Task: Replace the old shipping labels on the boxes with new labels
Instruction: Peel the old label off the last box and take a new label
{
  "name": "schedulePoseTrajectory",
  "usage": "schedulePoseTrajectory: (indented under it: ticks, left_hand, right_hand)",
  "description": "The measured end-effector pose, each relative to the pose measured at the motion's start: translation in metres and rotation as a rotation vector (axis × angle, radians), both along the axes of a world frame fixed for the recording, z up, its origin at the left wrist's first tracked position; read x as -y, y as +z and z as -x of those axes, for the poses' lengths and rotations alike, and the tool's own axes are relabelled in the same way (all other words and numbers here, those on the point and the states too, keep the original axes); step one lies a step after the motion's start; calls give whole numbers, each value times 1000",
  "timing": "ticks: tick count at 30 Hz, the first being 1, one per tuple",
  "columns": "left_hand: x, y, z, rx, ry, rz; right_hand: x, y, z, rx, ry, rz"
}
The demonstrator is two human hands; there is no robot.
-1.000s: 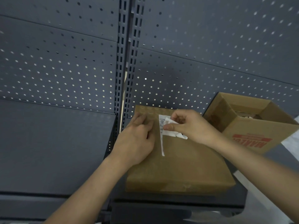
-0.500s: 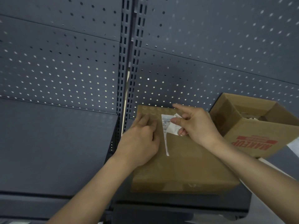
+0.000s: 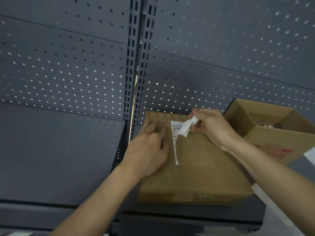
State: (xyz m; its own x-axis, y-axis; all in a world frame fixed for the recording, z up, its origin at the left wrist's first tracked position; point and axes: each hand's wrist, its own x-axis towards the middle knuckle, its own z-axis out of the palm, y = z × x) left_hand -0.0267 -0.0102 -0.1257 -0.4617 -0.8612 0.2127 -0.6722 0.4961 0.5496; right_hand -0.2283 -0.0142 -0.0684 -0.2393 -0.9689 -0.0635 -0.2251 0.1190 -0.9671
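The old white paper shipping label (image 3: pixel 174 132) is partly off. A narrow strip with small print is stuck down the top face of the flat, closed brown cardboard box (image 3: pixel 201 167), tapering to a thin tail toward me. The rest has been lifted into a crumpled white flap (image 3: pixel 186 128) that stands up off the cardboard. Whether that flap is joined to the stuck strip or has torn free, I cannot tell from here.

The right hand (image 3: pixel 211 126) has its grip pinched on the flap, thumb and fingertips clenched on the paper above the far end of the box. The left hand (image 3: pixel 148 150) lies on the box's left side with its fingers laid out along the cardboard. Its grip is released, and it looks to be simply pressing the box down.

The box sits on a dark grey metal shelf (image 3: pixel 187 213), against a dark perforated back panel (image 3: pixel 68 74). Just to the right stands an open brown cardboard carton with red lettering (image 3: pixel 265 138); its contents are too shadowed to make out.

I'd judge the work to be early. Removal on this box is perhaps half done, since the strip must still come away. No new label is visible anywhere, so fresh labelling has not begun here.
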Motion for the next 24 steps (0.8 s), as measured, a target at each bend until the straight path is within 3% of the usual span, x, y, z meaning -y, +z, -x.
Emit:
schedulePoseTrajectory:
  ticks: [2, 6, 9, 12, 19, 24]
  left_hand:
    - [0, -1, 1, 6, 3, 2]
    - [1, -2, 0, 7, 5, -4]
    - [2, -2, 0, -2, 7, -4]
    - [1, -1, 1, -1, 8, -8]
    - [1, 0, 2, -4, 16, 2]
    - [1, 1, 0, -17, 14, -14]
  right_hand:
    - [-4, 8, 2, 38, 66, -40]
    - [-11, 5, 2, -604, 106, 14]
    - [-12, 4, 6, -814, 112, 48]
    - [-11, 0, 13, -910, 165, 43]
    - [-8, -16, 24, -932, 395, 174]
    - [-4, -19, 23, -1042, 370, 240]
